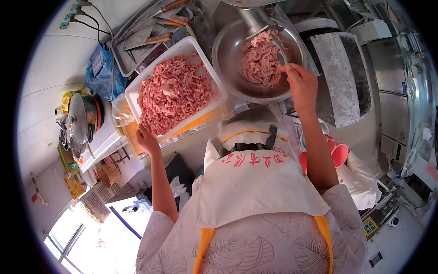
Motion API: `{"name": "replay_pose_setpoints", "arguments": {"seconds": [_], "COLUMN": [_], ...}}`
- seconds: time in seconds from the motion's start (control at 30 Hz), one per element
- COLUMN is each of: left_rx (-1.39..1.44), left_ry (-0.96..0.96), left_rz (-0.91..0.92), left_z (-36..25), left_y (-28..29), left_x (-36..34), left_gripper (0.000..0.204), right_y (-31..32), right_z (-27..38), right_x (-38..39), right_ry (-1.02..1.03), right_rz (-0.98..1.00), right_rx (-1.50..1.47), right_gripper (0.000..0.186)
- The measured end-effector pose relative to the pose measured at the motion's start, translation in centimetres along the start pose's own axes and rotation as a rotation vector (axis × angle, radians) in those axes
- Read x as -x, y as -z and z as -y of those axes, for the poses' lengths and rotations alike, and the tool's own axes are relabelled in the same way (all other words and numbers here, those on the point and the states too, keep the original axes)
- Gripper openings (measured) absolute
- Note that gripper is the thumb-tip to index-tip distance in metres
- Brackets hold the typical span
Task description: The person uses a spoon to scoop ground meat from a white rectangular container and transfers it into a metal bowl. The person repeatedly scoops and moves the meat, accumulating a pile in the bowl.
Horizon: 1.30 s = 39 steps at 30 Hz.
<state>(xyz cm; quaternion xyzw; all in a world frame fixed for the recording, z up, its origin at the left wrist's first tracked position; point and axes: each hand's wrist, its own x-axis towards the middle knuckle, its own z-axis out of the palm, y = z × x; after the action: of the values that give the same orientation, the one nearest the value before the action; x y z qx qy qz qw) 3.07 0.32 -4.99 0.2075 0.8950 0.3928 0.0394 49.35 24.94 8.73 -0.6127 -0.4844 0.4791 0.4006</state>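
Ground meat, two lots. Tray lot (pixel 171 89): coarse, crumbly red-pink mound flecked with pale fat, heaped in the white tray (pixel 218 89). Bowl lot (pixel 262 66): paler pink, soft strands, piled in the steel bowl (pixel 228 57) directly under the metal spout (pixel 252 20) and touching it.

Right hand (pixel 302 84) was at the bowl's right side, fingers closed around a slim metal utensil (pixel 281 54); bowl lot sat just left of it. Left hand (pixel 148 140) was curled at the tray's lower-left corner, touching it; couldn't tell how tightly. Tray lot sat just above and right of that hand.
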Motion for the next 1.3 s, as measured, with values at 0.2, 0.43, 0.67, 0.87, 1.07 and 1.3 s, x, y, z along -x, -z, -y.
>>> {"name": "replay_pose_setpoints", "arguments": {"seconds": [0.2, 0.43, 0.67, 0.87, 1.07, 1.3], "left_rx": [0.023, 0.017, 0.004, -0.017, 0.004, -0.029], "left_ry": [-0.02, -0.02, -0.002, -0.001, -0.004, -0.041], "left_rz": [0.0, -0.002, 0.004, -0.021, -0.015, -0.023], "left_z": [-0.3, -0.2, -0.4, 0.4, 0.5, -0.3], "left_y": [0.0, 0.0, -0.1, 0.2, 0.3, 0.0], "left_x": [0.0, 0.1, 0.1, 0.3, 0.0, 0.0], "left_gripper": [0.047, 0.049, 0.05, 0.051, 0.052, 0.051], "right_y": [-1.6, -0.6, 0.4, 1.2, 1.3, 1.8], "right_z": [-2.2, -2.1, -1.3, -7.6, -10.8, -11.0], "right_x": [0.2, -0.3, -0.3, -0.4, -1.8, -1.3], "right_ry": [0.558, 0.843, 0.661, 0.47, 0.354, 0.36], "right_rz": [-0.082, -0.032, 0.087, 0.03, 0.053, 0.006], "right_rx": [0.459, 0.939, 1.045, 0.864, 0.849, 0.794], "right_gripper": [0.012, 0.015, 0.014, 0.018, 0.024, 0.023]}}
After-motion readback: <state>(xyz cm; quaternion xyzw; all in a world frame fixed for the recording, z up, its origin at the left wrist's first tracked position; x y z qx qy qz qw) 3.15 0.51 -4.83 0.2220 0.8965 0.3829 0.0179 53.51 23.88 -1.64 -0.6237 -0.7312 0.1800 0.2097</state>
